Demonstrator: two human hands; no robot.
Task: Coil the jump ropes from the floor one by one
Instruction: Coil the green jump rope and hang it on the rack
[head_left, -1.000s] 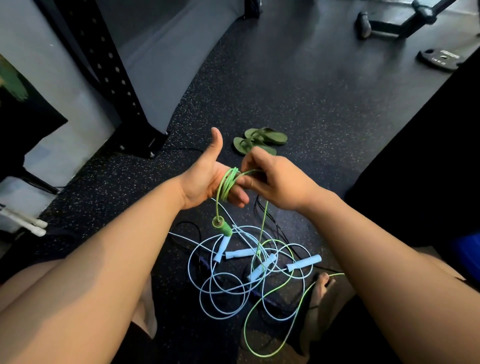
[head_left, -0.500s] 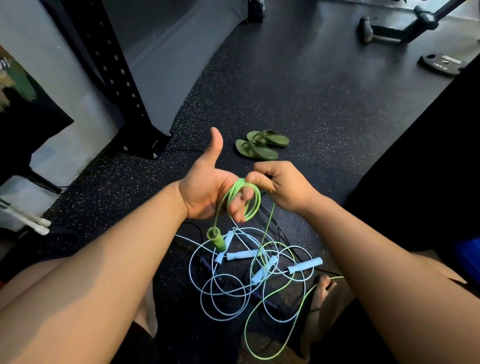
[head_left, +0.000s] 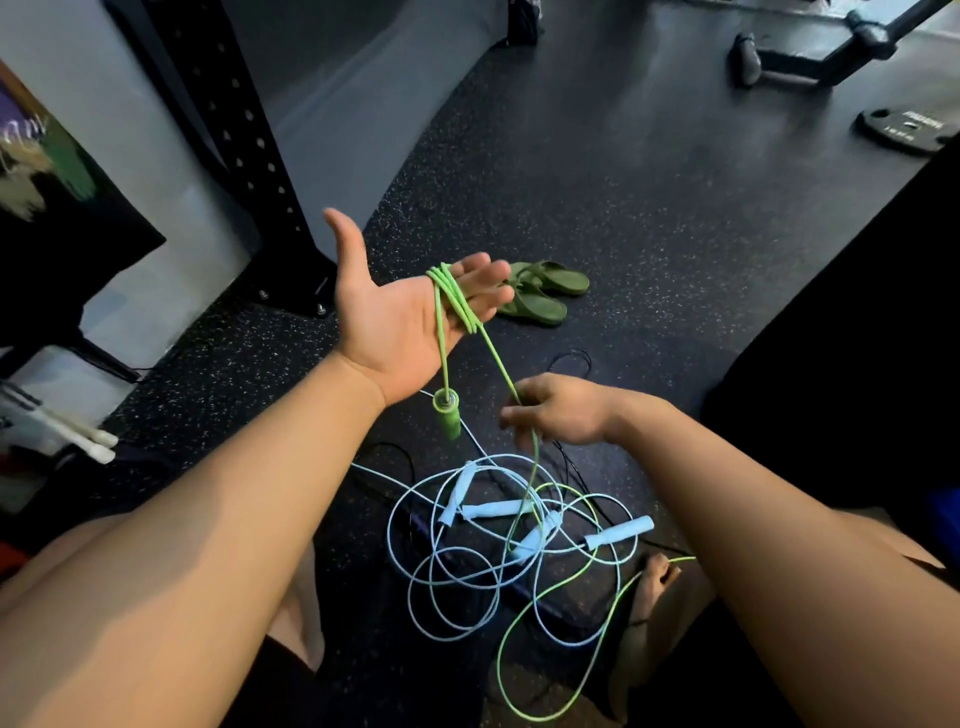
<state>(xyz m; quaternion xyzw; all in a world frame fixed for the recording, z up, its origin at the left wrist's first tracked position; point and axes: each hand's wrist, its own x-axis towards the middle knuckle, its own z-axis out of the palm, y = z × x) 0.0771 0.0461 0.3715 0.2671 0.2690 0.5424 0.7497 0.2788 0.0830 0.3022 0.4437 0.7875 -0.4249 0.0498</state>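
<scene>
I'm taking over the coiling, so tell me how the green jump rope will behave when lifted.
Probably floppy: the green jump rope drapes limp around the left hand. Its hanging green handle likely swings like a small weight. The tail below the right hand crosses the pale blue ropes, so it may snag.

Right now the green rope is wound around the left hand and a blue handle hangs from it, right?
Not quite. In the head view the green rope is wound around the left hand, but the handle hanging from it is green, not blue. The pale blue handles lie on the floor.
</scene>
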